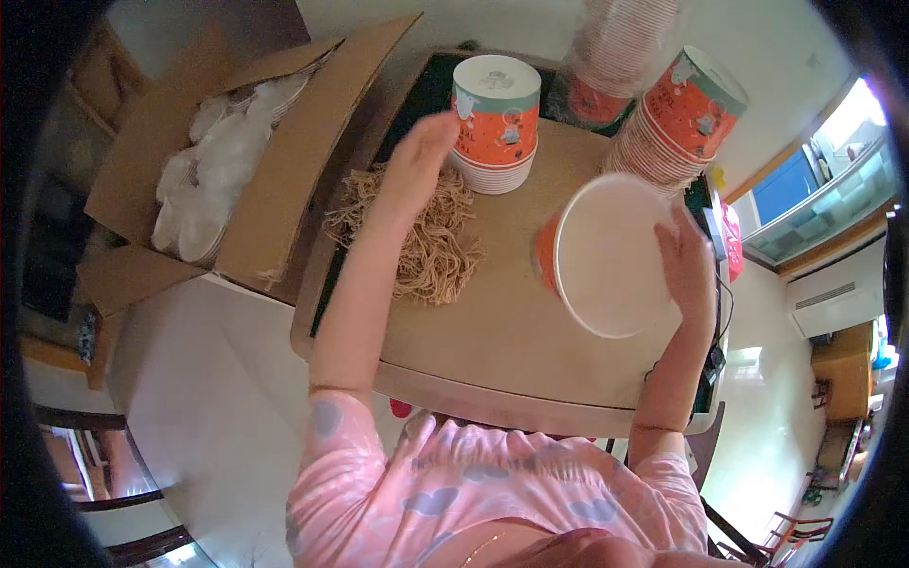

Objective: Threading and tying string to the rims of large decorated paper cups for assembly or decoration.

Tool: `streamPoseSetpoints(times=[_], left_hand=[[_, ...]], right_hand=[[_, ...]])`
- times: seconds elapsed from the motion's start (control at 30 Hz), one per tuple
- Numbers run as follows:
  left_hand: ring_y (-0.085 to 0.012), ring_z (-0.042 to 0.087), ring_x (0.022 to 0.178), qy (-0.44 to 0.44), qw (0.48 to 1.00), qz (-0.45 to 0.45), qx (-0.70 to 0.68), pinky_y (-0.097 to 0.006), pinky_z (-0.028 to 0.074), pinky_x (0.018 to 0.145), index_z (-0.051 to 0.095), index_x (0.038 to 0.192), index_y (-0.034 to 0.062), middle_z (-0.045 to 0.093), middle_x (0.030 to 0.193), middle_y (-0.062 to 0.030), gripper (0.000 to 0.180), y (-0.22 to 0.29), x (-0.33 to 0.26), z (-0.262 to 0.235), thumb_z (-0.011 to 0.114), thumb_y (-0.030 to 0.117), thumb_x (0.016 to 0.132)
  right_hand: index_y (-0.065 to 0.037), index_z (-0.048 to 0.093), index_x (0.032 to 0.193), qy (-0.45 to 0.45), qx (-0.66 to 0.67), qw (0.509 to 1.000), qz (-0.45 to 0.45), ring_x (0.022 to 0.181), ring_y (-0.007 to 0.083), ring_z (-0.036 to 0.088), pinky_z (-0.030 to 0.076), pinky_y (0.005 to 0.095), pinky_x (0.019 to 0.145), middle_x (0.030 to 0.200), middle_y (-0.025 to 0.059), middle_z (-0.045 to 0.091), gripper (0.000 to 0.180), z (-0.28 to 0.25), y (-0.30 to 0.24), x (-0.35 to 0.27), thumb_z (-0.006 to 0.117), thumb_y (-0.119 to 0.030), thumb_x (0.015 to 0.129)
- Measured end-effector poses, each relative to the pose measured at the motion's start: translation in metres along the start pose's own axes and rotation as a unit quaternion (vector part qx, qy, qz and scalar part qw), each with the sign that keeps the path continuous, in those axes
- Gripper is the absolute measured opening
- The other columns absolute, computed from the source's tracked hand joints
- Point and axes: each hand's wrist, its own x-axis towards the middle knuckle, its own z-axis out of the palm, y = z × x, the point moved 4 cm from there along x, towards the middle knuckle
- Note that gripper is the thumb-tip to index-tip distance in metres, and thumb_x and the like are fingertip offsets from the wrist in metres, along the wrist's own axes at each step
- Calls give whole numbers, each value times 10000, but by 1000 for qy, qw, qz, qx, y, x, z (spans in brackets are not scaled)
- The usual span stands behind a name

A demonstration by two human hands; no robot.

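My right hand (pixel 686 257) grips the right side of a large paper bucket (pixel 606 260), its fingers over the white rim. The bucket is tilted with its pale open mouth toward me, and a bit of orange wall shows at its left. My left hand (pixel 423 159) reaches beside an upside-down stack of orange and green paper buckets (pixel 496 133), fingers stretched toward its left side; whether they touch is unclear. Below that hand lies a loose heap of tan cord pieces (pixel 440 251), partly hidden by my left forearm.
A second upside-down bucket stack (pixel 686 114), with tan cord along its side, stands at the back right. Behind it rises a plastic-wrapped bucket stack (pixel 620 47). An open cardboard box (pixel 284 180) of white, plastic-wrapped items sits left of the table (pixel 502 341).
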Motion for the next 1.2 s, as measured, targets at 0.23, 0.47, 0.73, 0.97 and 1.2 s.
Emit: streamPoseSetpoints(times=[0.23, 0.47, 0.73, 0.97, 1.2], left_hand=[[-204, 527, 1199, 8, 998, -57, 40, -340, 397, 1012, 539, 1283, 51, 560, 1301, -113, 471, -66, 3, 8, 539, 394, 960], [-268, 380, 1357, 106, 992, -55, 36, -352, 272, 1115, 430, 1404, 28, 426, 1452, -152, 619, -86, 88, 4, 412, 482, 984], [-186, 564, 1053, -38, 996, -18, -74, -308, 369, 976, 650, 996, 29, 656, 1047, -88, 510, -127, 130, -28, 403, 475, 986], [-155, 603, 901, 68, 983, 165, -49, -325, 435, 865, 581, 1034, 45, 650, 1015, -82, 467, 104, 65, 8, 452, 487, 956], [-183, 534, 1192, 21, 992, 95, -84, -326, 434, 965, 536, 1330, 58, 550, 1329, -96, 513, 88, -3, -11, 567, 387, 937]], right_hand=[[-139, 586, 1213, -159, -6, 982, 104, 943, 433, 619, 498, 477, 798, 988, 244, 651, 336, 40, 57, -22, 577, -274, 905], [-21, 411, 1397, -216, 177, 955, -104, 1251, 213, 486, 407, 314, 1019, 1411, 120, 471, 502, 110, 32, 105, 559, -87, 922], [-115, 203, 1520, -351, 312, 876, -109, 1376, 206, 334, 369, 358, 1061, 1518, 82, 333, 803, 144, -84, 146, 556, 89, 828], [-159, 238, 1514, -33, 233, 918, -320, 1395, 257, 319, 393, 390, 1057, 1550, 89, 255, 851, 27, -115, 127, 597, 84, 782], [-198, 526, 1287, 98, 18, 956, -277, 943, 385, 617, 517, 469, 808, 1078, 199, 624, 390, -12, -123, 87, 524, -112, 906]])
